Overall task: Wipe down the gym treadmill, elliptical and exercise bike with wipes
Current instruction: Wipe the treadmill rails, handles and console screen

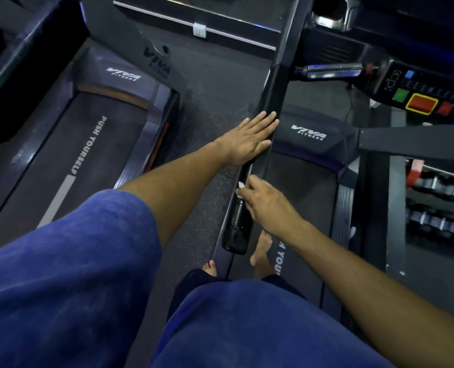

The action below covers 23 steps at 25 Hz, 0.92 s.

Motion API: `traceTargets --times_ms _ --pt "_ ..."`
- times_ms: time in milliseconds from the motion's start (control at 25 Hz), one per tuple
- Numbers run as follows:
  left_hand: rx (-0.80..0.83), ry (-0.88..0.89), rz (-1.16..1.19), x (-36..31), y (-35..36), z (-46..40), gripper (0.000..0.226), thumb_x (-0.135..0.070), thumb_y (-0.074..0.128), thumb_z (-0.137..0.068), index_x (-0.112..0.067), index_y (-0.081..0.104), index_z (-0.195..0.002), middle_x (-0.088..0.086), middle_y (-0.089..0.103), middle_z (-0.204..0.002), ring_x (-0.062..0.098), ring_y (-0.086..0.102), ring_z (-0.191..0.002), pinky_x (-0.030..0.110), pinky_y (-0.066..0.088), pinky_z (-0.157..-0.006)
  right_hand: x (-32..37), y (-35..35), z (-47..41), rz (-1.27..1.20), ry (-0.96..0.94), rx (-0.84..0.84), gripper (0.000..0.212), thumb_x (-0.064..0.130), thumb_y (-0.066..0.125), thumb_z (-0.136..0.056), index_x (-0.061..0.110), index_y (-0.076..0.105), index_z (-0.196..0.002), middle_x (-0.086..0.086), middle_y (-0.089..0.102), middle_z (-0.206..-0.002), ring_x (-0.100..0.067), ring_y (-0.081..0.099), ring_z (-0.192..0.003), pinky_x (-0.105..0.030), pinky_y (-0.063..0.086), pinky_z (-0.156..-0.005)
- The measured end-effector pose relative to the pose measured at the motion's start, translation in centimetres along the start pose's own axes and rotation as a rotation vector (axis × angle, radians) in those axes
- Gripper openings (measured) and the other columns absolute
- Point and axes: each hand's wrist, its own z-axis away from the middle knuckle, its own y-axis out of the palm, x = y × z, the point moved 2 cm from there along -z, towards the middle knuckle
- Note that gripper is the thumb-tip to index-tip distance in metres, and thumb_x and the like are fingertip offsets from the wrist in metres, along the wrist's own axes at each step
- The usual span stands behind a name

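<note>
The wipe is mostly concealed under the right hand. The console is cut off at the right edge, its button markings too small to read.

your left hand lies flat, fingers straight, on the treadmill's black side handrail. just behind it on the same rail, your right hand pinches a small white wipe against the rail's top.
</note>
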Motion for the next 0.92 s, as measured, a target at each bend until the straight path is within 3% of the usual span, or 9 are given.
traceTargets --times_ms 120,200,320,440,520,640,800,920 --pt "-0.014 0.007 0.018 0.3 0.2 -0.1 0.061 -0.045 0.019 -0.111 -0.02 0.001 -0.163 -0.001 -0.009 -0.171 0.018 -0.011 -0.156 0.044 0.001 -0.127 3.1 1.0 3.7 -0.031 -0.039 0.129 0.035 0.003 0.074 -0.082 0.011 0.067 -0.116 -0.003 0.046 -0.099 -0.018 0.05 -0.082 -0.029 0.042 -0.058" --pt "-0.021 0.014 0.026 0.4 0.3 -0.1 0.06 -0.044 0.02 -0.111 -0.02 0.002 -0.163 -0.001 -0.008 -0.171 0.018 -0.011 -0.156 0.044 0.001 -0.127 4.4 1.7 5.3 -0.038 -0.009 0.174 0.034 0.006 0.072 -0.085 0.015 0.064 -0.117 0.001 0.042 -0.102 -0.015 0.046 -0.084 -0.034 0.049 -0.061" --pt "-0.028 0.02 0.027 0.3 0.3 0.0 0.06 -0.044 0.019 -0.111 -0.02 0.001 -0.163 -0.002 -0.009 -0.171 0.018 -0.011 -0.156 0.044 0.001 -0.127 5.4 2.0 6.4 -0.082 -0.006 0.25 0.023 0.018 0.062 -0.095 0.019 0.064 -0.118 0.004 0.04 -0.102 -0.011 0.041 -0.085 -0.046 0.054 -0.072" --pt "-0.025 0.016 0.028 0.3 0.3 0.0 0.06 -0.044 0.019 -0.111 -0.02 0.001 -0.163 -0.002 -0.009 -0.171 0.017 -0.011 -0.156 0.045 0.002 -0.128 5.6 -0.3 6.2 -0.294 -0.04 0.381 0.021 0.027 0.058 -0.1 0.018 0.072 -0.113 0.004 0.053 -0.103 -0.01 0.055 -0.088 -0.041 0.052 -0.087" --pt "-0.022 0.011 0.029 0.3 0.2 0.0 0.06 -0.043 0.02 -0.111 -0.019 0.002 -0.163 -0.002 -0.009 -0.171 0.018 -0.011 -0.156 0.045 0.002 -0.127 3.9 -2.3 4.3 -0.301 -0.005 0.267 0.022 0.026 0.063 -0.098 0.017 0.074 -0.115 0.004 0.056 -0.1 -0.01 0.057 -0.087 -0.034 0.051 -0.083" --pt "-0.016 0.009 0.034 0.2 0.1 0.1 0.06 -0.042 0.021 -0.111 -0.018 0.002 -0.163 -0.001 -0.008 -0.171 0.019 -0.01 -0.157 0.046 0.002 -0.127 -0.4 -3.9 0.4 -0.2 0.167 -0.052 0.02 0.022 0.066 -0.095 0.015 0.074 -0.112 -0.002 0.057 -0.1 -0.019 0.06 -0.089 -0.041 0.052 -0.081" --pt "-0.005 -0.006 0.019 -0.2 -0.1 0.1 0.06 -0.041 0.02 -0.111 -0.019 0.0 -0.163 -0.001 -0.01 -0.171 0.019 -0.011 -0.156 0.045 0.001 -0.126 -0.7 -1.3 -0.4 -0.198 0.164 -0.077 0.012 0.013 0.067 -0.092 0.01 0.072 -0.103 -0.007 0.056 -0.101 -0.024 0.061 -0.085 -0.045 0.054 -0.076" --pt "-0.007 -0.013 0.02 -0.1 -0.2 0.0 0.06 -0.042 0.019 -0.111 -0.019 -0.001 -0.163 -0.001 -0.011 -0.17 0.018 -0.012 -0.156 0.045 0.0 -0.126 2.2 0.6 3.4 -0.23 0.023 -0.057 0.009 0.006 0.07 -0.089 0.009 0.072 -0.098 -0.005 0.056 -0.095 -0.016 0.057 -0.078 -0.034 0.054 -0.068"
